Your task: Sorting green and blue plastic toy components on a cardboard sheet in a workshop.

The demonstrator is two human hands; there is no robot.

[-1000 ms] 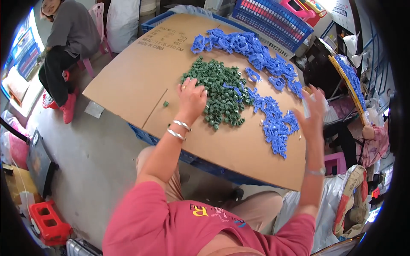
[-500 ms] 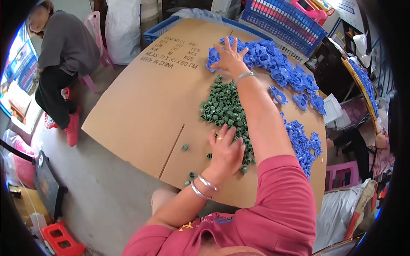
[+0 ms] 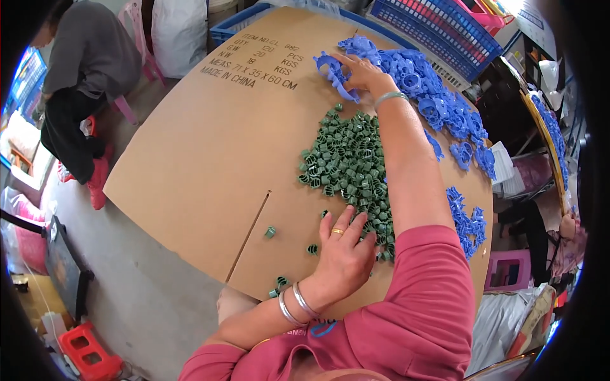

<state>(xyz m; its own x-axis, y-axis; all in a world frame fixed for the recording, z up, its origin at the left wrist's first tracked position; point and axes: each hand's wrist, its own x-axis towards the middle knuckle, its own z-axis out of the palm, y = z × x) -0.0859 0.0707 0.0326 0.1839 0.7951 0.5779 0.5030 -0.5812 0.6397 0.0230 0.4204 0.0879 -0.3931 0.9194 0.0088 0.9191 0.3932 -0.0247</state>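
Observation:
My right hand point(image 3: 367, 75) reaches to the far side of the cardboard, its fingers closed on a curved blue plastic part point(image 3: 335, 75). That part stands tilted at the left end of a pile of similar blue parts point(image 3: 406, 73). Closer to me, my left hand point(image 3: 346, 257) rests palm down with fingers apart at the near edge of a heap of small green plastic rings point(image 3: 346, 155). Its fingertips touch the rings; whatever lies under the palm is hidden. My right forearm covers part of the green heap and some blue pieces.
Printed cardboard point(image 3: 190, 146) covers the work surface, with a slit near its front. Smaller blue pieces point(image 3: 469, 222) lie at the right. Blue crates point(image 3: 438, 32) stand behind. A person point(image 3: 95, 57) sits at the left; a red plastic stool point(image 3: 89, 352) is on the floor.
My right hand has gone from spread over the blue pile to gripping one blue part, which is now tilted up. My left hand has shifted slightly nearer and right, still on the green rings.

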